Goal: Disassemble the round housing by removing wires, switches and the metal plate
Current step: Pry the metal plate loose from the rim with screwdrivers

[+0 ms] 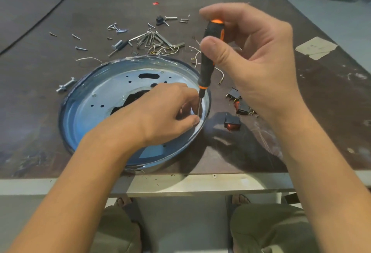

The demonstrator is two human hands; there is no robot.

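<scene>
Round housing (80, 126), shiny blue-tinted dish, at worktop (40, 68) front edge, right hand (251, 48) gripping black-orange screwdriver (209, 52) upright, left hand (166, 108) pinching its steel shaft over perforated metal plate (112, 90), black switches (232, 121) beside

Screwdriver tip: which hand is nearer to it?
Left. The left hand curls right beside the tip of the screwdriver, inside the round housing; the right hand grips the handle, well above it.

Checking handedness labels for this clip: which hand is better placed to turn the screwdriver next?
Right. The right hand grips the screwdriver by its handle, ready to twist; the left hand is low on the metal plate, pinching at the tip.
</scene>
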